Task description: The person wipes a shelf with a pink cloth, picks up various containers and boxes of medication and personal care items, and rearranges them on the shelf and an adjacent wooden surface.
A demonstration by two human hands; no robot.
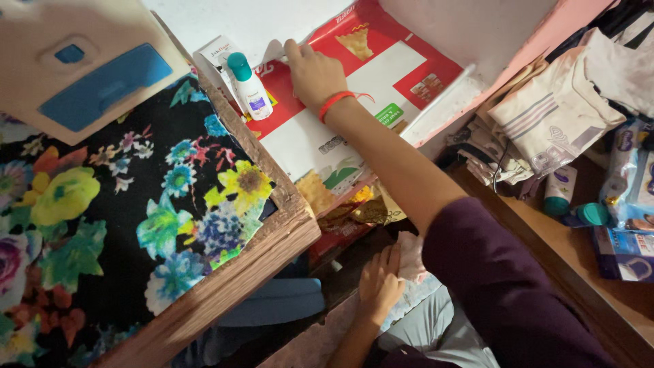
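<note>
My right hand, a red thread around its wrist, reaches onto a shelf lined with a red and white printed sheet. Its fingers curl on the sheet's far left edge, where the paper lifts a little. A small white bottle with a teal cap stands just left of that hand. Lower down, my left hand lies flat with fingers together on a lower ledge, touching a pale pink cloth. It holds nothing.
A flowered black cloth covers a wooden-edged surface at left. A cream and blue box hangs at top left. Folded clothes, tubes and packets fill the right shelf. Crumpled wrappers sit under the lined shelf.
</note>
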